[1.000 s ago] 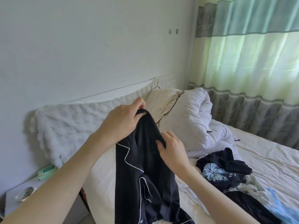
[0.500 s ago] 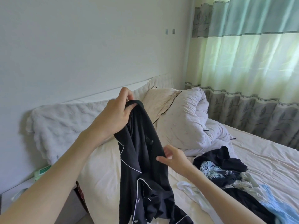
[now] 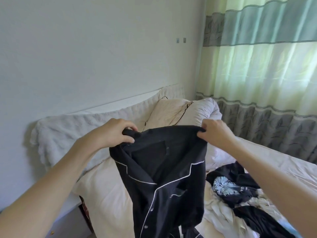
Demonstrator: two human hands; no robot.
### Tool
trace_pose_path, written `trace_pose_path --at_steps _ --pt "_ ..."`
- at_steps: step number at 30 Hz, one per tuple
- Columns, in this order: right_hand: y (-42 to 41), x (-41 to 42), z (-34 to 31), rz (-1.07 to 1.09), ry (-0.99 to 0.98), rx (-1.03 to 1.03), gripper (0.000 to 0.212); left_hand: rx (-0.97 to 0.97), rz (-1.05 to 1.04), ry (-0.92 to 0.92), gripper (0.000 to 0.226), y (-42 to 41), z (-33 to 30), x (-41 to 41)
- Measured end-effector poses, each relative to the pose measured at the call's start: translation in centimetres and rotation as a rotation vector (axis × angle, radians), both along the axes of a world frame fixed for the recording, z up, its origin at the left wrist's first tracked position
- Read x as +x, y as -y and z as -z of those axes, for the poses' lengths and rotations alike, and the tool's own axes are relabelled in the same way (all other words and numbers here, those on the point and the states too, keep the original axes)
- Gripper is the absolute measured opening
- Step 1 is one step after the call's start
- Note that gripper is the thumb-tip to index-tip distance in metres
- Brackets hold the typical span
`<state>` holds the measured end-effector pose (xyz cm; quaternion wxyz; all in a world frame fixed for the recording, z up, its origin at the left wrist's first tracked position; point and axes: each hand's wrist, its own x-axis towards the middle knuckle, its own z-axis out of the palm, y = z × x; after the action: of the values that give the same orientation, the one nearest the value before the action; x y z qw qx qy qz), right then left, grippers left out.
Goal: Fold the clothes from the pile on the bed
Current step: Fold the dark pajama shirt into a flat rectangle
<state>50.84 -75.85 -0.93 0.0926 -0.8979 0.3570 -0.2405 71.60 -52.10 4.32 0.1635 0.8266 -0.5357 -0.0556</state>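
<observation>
Room: pale wall (image 3: 85, 48) on my left, striped green curtain (image 3: 265, 74) on my right, and the bed (image 3: 274, 162) running below both.
Headboard cover: white quilted throw (image 3: 68, 134) draped along the wall, left of the shirt I hold.
Bedside unit: white top (image 3: 68, 210) just shows at the bed's near left corner, below the throw.
Left hand: my left hand (image 3: 115, 133) has its fingers curled round the shirt's left shoulder, bunching the cloth there.
Shirt: black pyjama shirt (image 3: 164, 177) with white piping and small buttons, held up between my two hands and spread across the top edge; it hangs down in front of the bed, collar side toward me, lower part running out of view.
Pillows: cream pillow (image 3: 166, 112) with dark edging stands behind the shirt, and a white rolled duvet (image 3: 204, 109) lies just right of it, against the curtain side.
Right hand: my right hand (image 3: 214, 133) pinches the shirt's right shoulder between thumb and fingers.
Pile: clothes pile (image 3: 240, 200) lies on the bed right of the shirt, under my right forearm; on top is a dark garment (image 3: 228, 184) with a pale blue flower print, white cloth beneath it, more black cloth nearer me.
</observation>
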Motion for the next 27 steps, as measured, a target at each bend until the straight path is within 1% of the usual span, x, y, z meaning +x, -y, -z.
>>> trace_pose_path --at_steps 3,5,7,8,10,11,12,13,15,17,18,19,20,24,27 --pt "0.7 -0.5 -4.1 0.022 0.058 -0.065 0.019 -0.097 -0.012 -0.015 0.019 0.5 -1.4 -0.4" --pt "1.0 -1.0 -6.7 0.021 0.11 -0.077 0.018 -0.204 -0.086 0.121 0.013 0.8 -3.1 -0.5" --pt "0.9 -1.2 -9.4 0.006 0.209 -0.074 0.015 -0.388 -0.209 0.255 0.012 1.2 -5.0 -0.6" --pt "0.7 -1.2 -10.5 -0.003 0.293 -0.077 0.015 -0.506 -0.258 0.28 0.011 1.4 -5.9 -0.8" --pt "0.3 -1.2 -12.1 -0.031 0.459 -0.096 0.018 -0.737 -0.294 0.295 0.013 1.9 -7.1 -0.8" --pt "0.1 -1.2 -12.4 -0.042 0.482 -0.095 0.019 -0.813 -0.299 0.27 0.013 2.2 -7.3 -0.7" --pt "0.0 -1.2 -12.5 -0.041 0.449 -0.094 0.017 -0.848 -0.301 0.2 0.013 2.4 -7.3 -0.6" --pt "-0.1 -1.3 -12.4 -0.03 0.386 -0.098 0.014 -0.846 -0.301 0.083 0.012 2.8 -7.2 -0.4" --pt "0.1 -1.6 -11.6 -0.02 0.302 -0.072 0.015 -0.791 -0.282 -0.227 0.008 3.7 -6.3 0.0" --pt "0.5 -1.9 -11.0 -0.028 0.305 0.006 0.017 -0.763 -0.247 -0.502 0.009 4.2 -5.1 0.1" --pt "0.7 -2.0 -10.8 -0.023 0.314 0.055 0.018 -0.74 -0.234 -0.564 0.012 4.3 -4.5 0.1" --pt "0.9 -2.2 -10.6 -0.015 0.335 0.115 0.019 -0.705 -0.216 -0.568 0.014 4.3 -4.2 0.2" --pt "1.2 -2.4 -10.5 -0.007 0.365 0.192 0.02 -0.662 -0.191 -0.531 0.015 4.1 -4.0 0.2" --pt "1.7 -3.8 -9.3 -0.053 0.474 0.575 0.015 -0.535 -0.094 -0.392 0.013 3.2 -3.7 0.2" --pt "1.7 -4.2 -7.7 -0.119 0.461 0.726 0.018 -0.463 -0.064 -0.313 0.019 2.7 -3.2 0.0"
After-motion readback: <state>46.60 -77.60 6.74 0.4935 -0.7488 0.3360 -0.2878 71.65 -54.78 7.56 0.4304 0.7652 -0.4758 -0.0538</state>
